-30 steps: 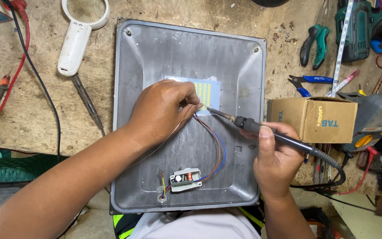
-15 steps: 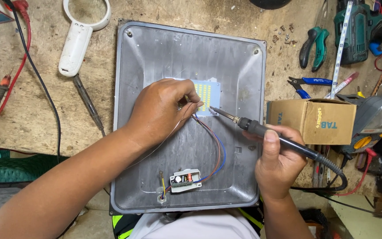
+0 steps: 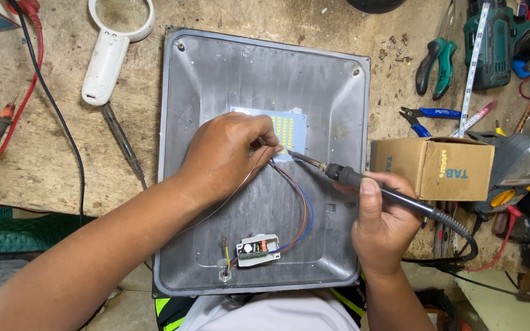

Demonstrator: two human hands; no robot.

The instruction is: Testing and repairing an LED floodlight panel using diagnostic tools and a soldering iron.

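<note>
Since a second ago my soldering iron [image 3: 363,182] has slid a little lower and further out from the yellow LED panel [image 3: 288,132], its tip now sitting at the panel's lower right corner. My left hand [image 3: 228,156] has barely shifted.

The panel lies in the middle of the grey metal housing [image 3: 216,73], which rests flat on the table [image 3: 50,153] right in front of me. My left grip is pinched shut on a thin strand of solder wire [image 3: 228,199] — held low over the panel so its end meets the iron's tip. My right hand [image 3: 384,224] is clenched around the iron's black handle like a pen, angled in from the side to leave the joint in view.

A red and a blue lead [image 3: 305,211] loop from the panel down to the small driver board [image 3: 257,250] near the housing's lower edge.

The joint itself is hard to make out — my left fingers cover the panel's left half and the wire's end. A cardboard box [image 3: 443,167] stands just beside the housing, and the iron's cord runs off behind my right wrist.
</note>
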